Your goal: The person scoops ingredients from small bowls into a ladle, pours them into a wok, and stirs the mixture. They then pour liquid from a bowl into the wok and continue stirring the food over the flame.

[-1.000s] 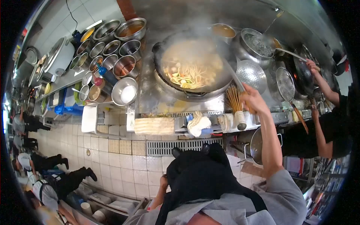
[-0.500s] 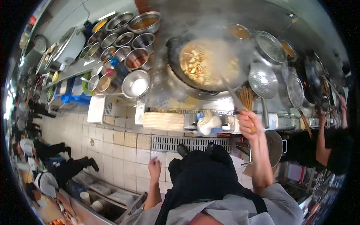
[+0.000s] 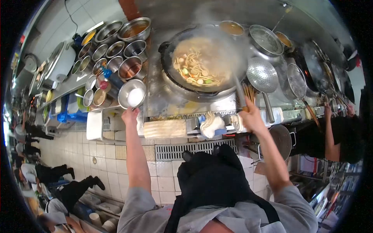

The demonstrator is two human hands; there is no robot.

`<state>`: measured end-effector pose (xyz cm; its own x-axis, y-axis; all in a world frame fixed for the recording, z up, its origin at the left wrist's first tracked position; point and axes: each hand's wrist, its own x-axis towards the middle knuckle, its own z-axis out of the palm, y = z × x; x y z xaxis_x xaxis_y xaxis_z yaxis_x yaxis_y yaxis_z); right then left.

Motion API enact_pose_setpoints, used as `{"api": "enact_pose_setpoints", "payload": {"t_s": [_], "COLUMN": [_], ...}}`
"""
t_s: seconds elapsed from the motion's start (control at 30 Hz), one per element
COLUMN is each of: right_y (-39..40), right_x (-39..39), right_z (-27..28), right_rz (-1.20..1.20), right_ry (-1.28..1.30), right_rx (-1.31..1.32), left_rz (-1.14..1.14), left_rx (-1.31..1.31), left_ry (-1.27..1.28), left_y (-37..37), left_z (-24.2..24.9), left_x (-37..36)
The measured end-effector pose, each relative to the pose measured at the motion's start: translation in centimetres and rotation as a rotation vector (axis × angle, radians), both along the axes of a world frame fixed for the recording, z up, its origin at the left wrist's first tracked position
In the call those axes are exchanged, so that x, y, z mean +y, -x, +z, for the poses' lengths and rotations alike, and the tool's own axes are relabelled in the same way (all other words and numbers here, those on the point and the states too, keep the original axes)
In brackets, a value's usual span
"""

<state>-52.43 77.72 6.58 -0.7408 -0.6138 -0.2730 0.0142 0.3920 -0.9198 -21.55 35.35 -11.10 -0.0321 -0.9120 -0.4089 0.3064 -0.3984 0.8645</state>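
My left hand [image 3: 131, 115] is at the near rim of a steel bowl [image 3: 123, 100] holding something white, its fingers closed on the edge. My right hand [image 3: 251, 119] grips a long-handled wok tool [image 3: 239, 90] with a metal shaft and a wooden grip. The tool's head is hidden by steam and food. In the big black wok [image 3: 166, 64], noodles [image 3: 194, 66] and pieces of vegetable lie in brownish liquid under rising steam. Beside my right hand stands a bamboo wok brush [image 3: 250, 92].
Several steel bowls of ingredients [image 3: 115, 49] crowd the left counter. A perforated strainer [image 3: 262, 73] and a mesh-covered pot [image 3: 266, 40] are right of the wok. Folded cloths [image 3: 165, 128] line the front edge. A co-worker's arm [image 3: 331, 134] reaches in at the right, beside a large pot [image 3: 280, 141].
My left hand has risen from over the floor to the steel bowl's rim. My right hand has moved slightly left and up with the tool. The view has shifted, and the noodles lie differently.
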Motion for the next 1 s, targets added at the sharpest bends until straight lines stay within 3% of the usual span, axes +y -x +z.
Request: {"api": "enact_pose_setpoints", "payload": {"t_s": [0.07,0.13,0.2,0.37,0.43,0.57,0.77,0.9,1.0], "right_y": [-1.3,-2.6,-0.8,0.8,2.9,6.8,2.3,2.1,2.1], "right_x": [-0.4,-0.1,1.9,4.5,3.7,1.2,0.6,2.5,4.3], "right_z": [-1.5,1.4,2.0,4.8,4.5,-0.9,-1.9,-0.1,3.9], "right_rz": [0.007,-0.106,-0.194,0.038,0.027,0.056,-0.12,-0.049,0.031], "right_ry": [0.195,0.338,0.374,0.239,0.158,0.066,0.564,0.56,0.392], "right_rx": [-0.324,-0.797,-0.98,-0.498,-0.314,-0.105,-1.183,-1.292,-0.952], "left_rz": [0.038,0.063,0.08,0.014,-0.031,-0.159,-0.308,-0.419,-0.465], "left_rx": [0.02,0.022,0.022,-0.084,-0.102,-0.095,-0.123,-0.15,-0.224], "left_ry": [0.016,0.031,0.056,0.101,0.118,0.158,0.23,0.307,0.322], "left_y": [0.3,0.2,0.1,-0.3,-0.6,1.2,9.0,14.5,18.7], "left_z": [-0.2,-0.2,-0.3,3.3,5.1,8.9,14.5,15.3,17.9], "left_x": [-0.6,-0.7,-0.5,2.6,3.9,5.4,7.2,5.9,7.1]}}
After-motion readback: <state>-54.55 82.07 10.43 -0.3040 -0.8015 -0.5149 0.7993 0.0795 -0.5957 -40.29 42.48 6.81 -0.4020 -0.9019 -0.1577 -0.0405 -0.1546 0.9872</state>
